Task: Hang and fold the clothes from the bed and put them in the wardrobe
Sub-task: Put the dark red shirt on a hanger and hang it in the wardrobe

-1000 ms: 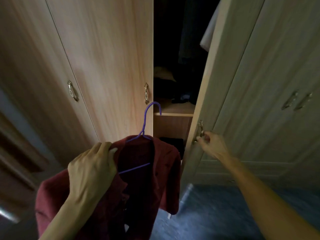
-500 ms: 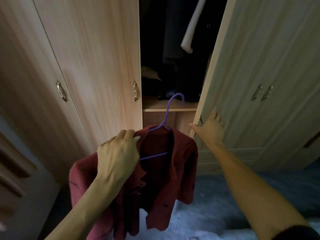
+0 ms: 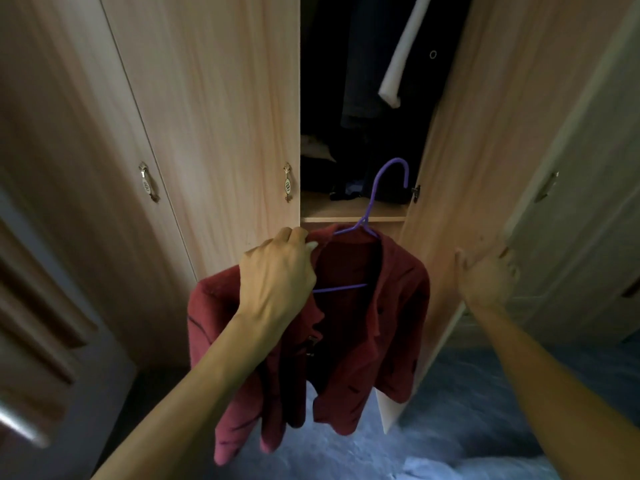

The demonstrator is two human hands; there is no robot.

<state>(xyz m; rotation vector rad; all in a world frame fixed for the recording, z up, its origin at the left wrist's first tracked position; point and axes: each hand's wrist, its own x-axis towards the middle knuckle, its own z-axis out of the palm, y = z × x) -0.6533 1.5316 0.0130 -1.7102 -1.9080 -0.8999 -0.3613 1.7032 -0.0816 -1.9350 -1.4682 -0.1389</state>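
A dark red shirt [image 3: 374, 327] hangs on a purple hanger [image 3: 375, 202], its hook pointing up in front of the open wardrobe gap. My left hand [image 3: 277, 275] grips the shirt's left shoulder together with the hanger. My right hand [image 3: 485, 275] lies with fingers spread against the edge of the open wardrobe door [image 3: 460, 161]. Inside the wardrobe hang dark clothes [image 3: 367, 64] and a white sleeve [image 3: 401, 53]. More dark clothes lie on the wooden shelf [image 3: 353, 211] below them.
Two closed wardrobe doors [image 3: 207, 109] with small metal handles [image 3: 288, 183] stand to the left of the gap. A second, paler cupboard [image 3: 581, 202] is on the right behind the open door. Blue carpet [image 3: 450, 427] covers the floor. A dark panelled door is at far left.
The wardrobe door has swung further open and my right hand slid down from its handle to its edge. My left hand carried the red shirt and hanger up and right, toward the gap.
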